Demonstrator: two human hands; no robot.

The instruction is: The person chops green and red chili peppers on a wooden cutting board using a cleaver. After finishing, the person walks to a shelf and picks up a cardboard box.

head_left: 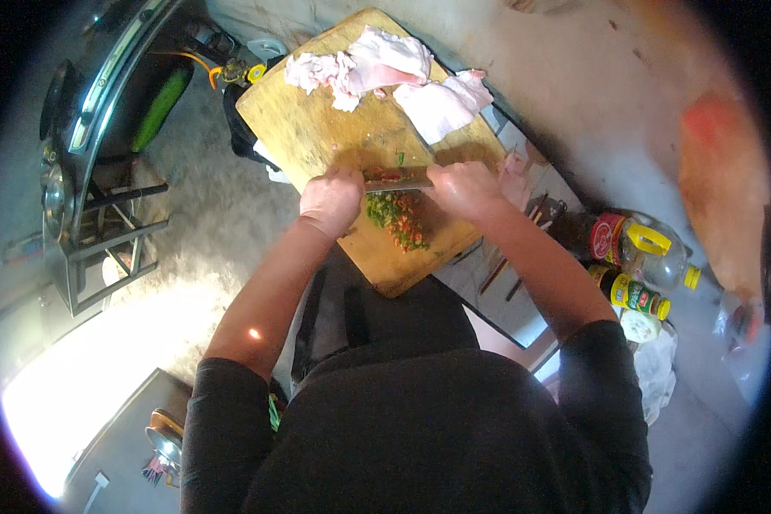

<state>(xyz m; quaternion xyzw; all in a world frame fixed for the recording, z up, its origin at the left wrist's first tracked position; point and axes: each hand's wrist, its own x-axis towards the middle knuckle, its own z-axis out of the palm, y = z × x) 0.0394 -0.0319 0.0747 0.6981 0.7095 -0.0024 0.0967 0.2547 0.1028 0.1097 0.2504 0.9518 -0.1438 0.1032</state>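
A wide kitchen knife (396,180) lies crosswise between my two fists, over a wooden cutting board (295,122). My right hand (464,184) is closed on its right end, and the handle is hidden inside the fist. At the opposite end, my left hand (332,199) grips the far part of the blade. Finely chopped green and red peppers (398,221) lie in a heap just on my side of the blade, with some red bits visible behind it. Pale raw meat with fat (392,58) rests at the board's far end, and another slab (442,106) lies beside it.
Right of the board are chopsticks (495,275), a large clear plastic bottle with a yellow handle (655,247), a dark sauce bottle (629,292) and a cut pale vegetable (640,325). A black metal stand (112,225) is at left. A wall (591,96) borders the far right side.
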